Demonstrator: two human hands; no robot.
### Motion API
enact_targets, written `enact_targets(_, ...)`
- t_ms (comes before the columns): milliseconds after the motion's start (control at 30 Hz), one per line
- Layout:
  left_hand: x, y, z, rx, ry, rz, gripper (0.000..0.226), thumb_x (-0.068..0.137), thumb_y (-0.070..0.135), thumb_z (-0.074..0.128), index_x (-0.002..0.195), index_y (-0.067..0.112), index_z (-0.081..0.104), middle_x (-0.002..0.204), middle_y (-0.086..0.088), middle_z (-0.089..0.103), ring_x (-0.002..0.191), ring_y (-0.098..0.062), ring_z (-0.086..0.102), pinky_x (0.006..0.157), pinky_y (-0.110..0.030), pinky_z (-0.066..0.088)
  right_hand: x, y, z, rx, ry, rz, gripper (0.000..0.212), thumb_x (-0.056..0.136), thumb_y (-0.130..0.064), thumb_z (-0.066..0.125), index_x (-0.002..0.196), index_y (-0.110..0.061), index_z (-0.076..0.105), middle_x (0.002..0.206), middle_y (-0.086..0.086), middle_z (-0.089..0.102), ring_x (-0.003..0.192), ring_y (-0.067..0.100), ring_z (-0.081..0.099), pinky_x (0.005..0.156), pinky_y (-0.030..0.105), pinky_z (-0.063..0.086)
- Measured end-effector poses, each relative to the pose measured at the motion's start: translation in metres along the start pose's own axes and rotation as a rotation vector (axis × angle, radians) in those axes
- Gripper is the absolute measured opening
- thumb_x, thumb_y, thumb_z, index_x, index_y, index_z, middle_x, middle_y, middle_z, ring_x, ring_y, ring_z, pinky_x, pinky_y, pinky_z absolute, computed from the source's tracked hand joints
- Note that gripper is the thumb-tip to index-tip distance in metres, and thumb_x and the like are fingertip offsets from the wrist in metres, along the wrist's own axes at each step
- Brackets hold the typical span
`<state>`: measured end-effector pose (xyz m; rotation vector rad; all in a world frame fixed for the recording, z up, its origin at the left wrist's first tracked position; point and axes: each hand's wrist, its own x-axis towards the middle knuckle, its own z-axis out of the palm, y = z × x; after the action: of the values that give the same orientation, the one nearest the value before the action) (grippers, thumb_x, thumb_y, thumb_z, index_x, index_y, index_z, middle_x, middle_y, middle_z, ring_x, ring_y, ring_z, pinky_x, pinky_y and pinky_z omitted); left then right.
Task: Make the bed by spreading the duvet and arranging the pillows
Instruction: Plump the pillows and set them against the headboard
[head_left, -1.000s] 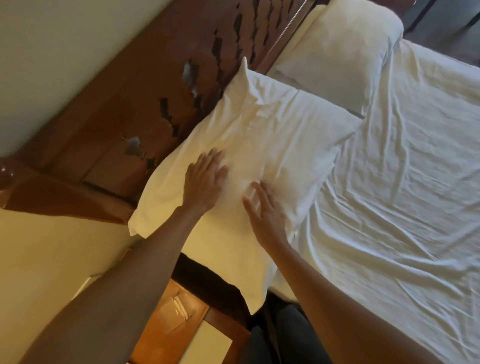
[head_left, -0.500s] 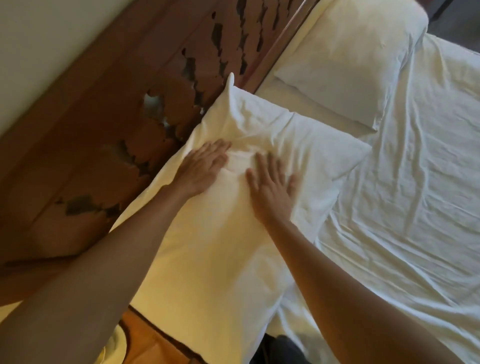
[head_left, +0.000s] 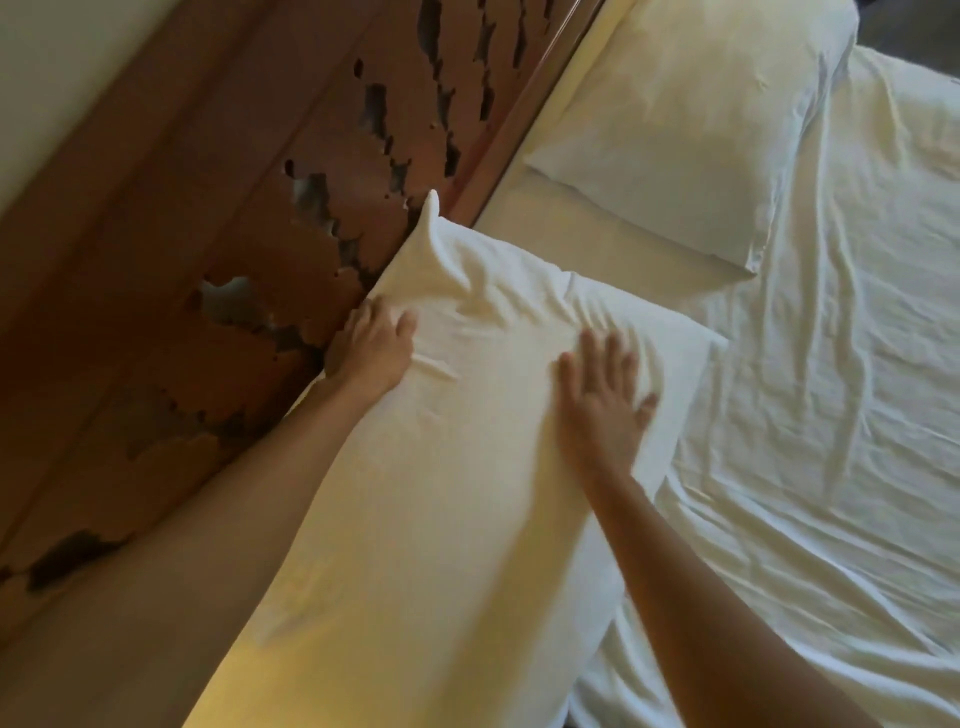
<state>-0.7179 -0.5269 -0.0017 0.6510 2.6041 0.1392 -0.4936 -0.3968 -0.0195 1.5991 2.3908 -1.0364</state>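
The bed carries two white pillows at its head, both lying along the carved wooden headboard, and a creased white cover spread over the rest; I cannot tell whether that cover is the duvet. The pillow under me sits at the bed's near side, its long edge touching the headboard and its far corner poking up in a small peak. The far pillow lies flat beyond it, apart from it, with a strip of bare mattress sheet between the two. My left hand is at the pillow's headboard-side edge: the fingers bend down over that edge, thumb on top, gripping the case, and the cloth is bunched into folds fanning out from there. My right hand lies palm down on the pillow's top near its bed-side edge, fingers straight and spread, somewhat blurred. The case is smooth toward me and wrinkled between my hands.
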Motion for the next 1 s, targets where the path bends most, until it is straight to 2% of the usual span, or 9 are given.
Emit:
enact_targets(100, 0.002, 0.022, -0.008, -0.157, 0.225, 0.334, 0.054, 0.106, 0.041, 0.03, 0.154, 0.016, 0.032, 0.159, -0.007, 0.031, 0.146, -0.023, 0.028, 0.119, -0.038, 0.021, 0.024, 0.029, -0.032, 0.145, 0.096, 0.343, 0.061, 0.103, -0.054, 0.024, 0.158, -0.029, 0.014, 0.166, 0.001, 0.007, 0.153, 0.023, 0.004, 0.118, 0.062, -0.002)
enact_targets(200, 0.024, 0.037, -0.005, -0.03, -0.057, 0.685, 0.057, 0.099, 0.058, 0.019, 0.152, 0.039, 0.031, 0.162, 0.011, 0.024, 0.15, -0.011, 0.016, 0.12, -0.04, 0.014, 0.026, -0.007, -0.033, 0.158, 0.201, 0.035, 0.056, 0.104, -0.047, 0.034, 0.155, -0.026, 0.027, 0.165, -0.003, 0.016, 0.152, 0.016, 0.009, 0.121, 0.049, -0.004)
enact_targets(333, 0.085, 0.026, 0.0, -0.056, -0.131, 0.485, 0.053, 0.102, 0.057, 0.031, 0.153, 0.041, 0.028, 0.164, 0.01, 0.018, 0.151, -0.012, 0.011, 0.122, -0.043, 0.009, 0.025, -0.034, -0.007, -0.064, -0.079, -0.416, 0.052, 0.102, -0.057, 0.025, 0.153, -0.045, 0.023, 0.163, -0.019, 0.002, 0.15, 0.003, -0.008, 0.12, 0.041, -0.015)
enact_targets(433, 0.109, 0.021, 0.0, -0.133, -0.154, 0.313, 0.056, 0.102, 0.057, 0.031, 0.154, 0.034, 0.03, 0.163, 0.01, 0.02, 0.15, -0.016, 0.016, 0.121, -0.041, 0.014, 0.05, 0.023, -0.012, -0.022, -0.027, -0.11, 0.055, 0.102, -0.058, 0.024, 0.154, -0.046, 0.016, 0.164, -0.018, -0.001, 0.151, 0.005, -0.006, 0.121, 0.046, -0.009)
enact_targets(533, 0.112, 0.049, 0.002, -0.084, 0.076, 0.277, 0.053, 0.104, 0.047, 0.031, 0.146, 0.019, 0.045, 0.159, -0.003, 0.031, 0.143, -0.027, 0.03, 0.116, -0.042, 0.023, 0.062, 0.049, -0.028, 0.128, 0.084, 0.323, 0.059, 0.102, -0.056, 0.025, 0.155, -0.031, 0.024, 0.164, -0.001, 0.018, 0.151, 0.022, 0.015, 0.118, 0.061, 0.006)
enact_targets(667, 0.108, 0.089, 0.008, -0.007, 0.082, 0.579, 0.04, 0.092, 0.041, 0.047, 0.118, 0.022, 0.07, 0.134, -0.002, 0.061, 0.129, -0.023, 0.046, 0.114, -0.042, 0.018, 0.076, -0.008, -0.028, 0.122, 0.136, 0.017, 0.047, 0.104, -0.043, 0.038, 0.148, -0.028, 0.041, 0.16, -0.003, 0.03, 0.15, 0.017, 0.018, 0.121, 0.051, 0.003)
enact_targets(733, 0.115, 0.099, 0.003, 0.034, 0.094, 0.522, 0.026, 0.095, 0.036, 0.053, 0.104, 0.025, 0.075, 0.114, -0.003, 0.07, 0.118, -0.025, 0.052, 0.109, -0.036, 0.01, 0.087, -0.03, -0.025, 0.078, 0.021, -0.029, 0.046, 0.104, -0.044, 0.034, 0.147, -0.032, 0.041, 0.162, -0.006, 0.025, 0.152, 0.015, 0.01, 0.119, 0.053, -0.005)
enact_targets(900, 0.129, 0.143, -0.019, -0.069, 0.339, 0.423, 0.024, 0.094, 0.022, 0.052, 0.102, 0.017, 0.075, 0.105, -0.01, 0.071, 0.107, -0.032, 0.057, 0.097, -0.037, 0.035, 0.092, -0.043, -0.031, 0.078, 0.1, -0.064, 0.048, 0.104, -0.046, 0.035, 0.15, -0.032, 0.037, 0.163, -0.006, 0.023, 0.152, 0.013, 0.01, 0.12, 0.049, -0.009)
enact_targets(1000, 0.13, 0.144, -0.024, -0.042, -0.077, 0.426, 0.018, 0.086, 0.02, 0.062, 0.096, 0.023, 0.077, 0.096, -0.001, 0.072, 0.109, -0.025, 0.061, 0.105, -0.042, 0.041, 0.075, -0.044, -0.029, 0.127, 0.093, -0.083, 0.046, 0.104, -0.045, 0.036, 0.148, -0.031, 0.041, 0.161, -0.007, 0.026, 0.151, 0.011, 0.012, 0.12, 0.047, -0.008)
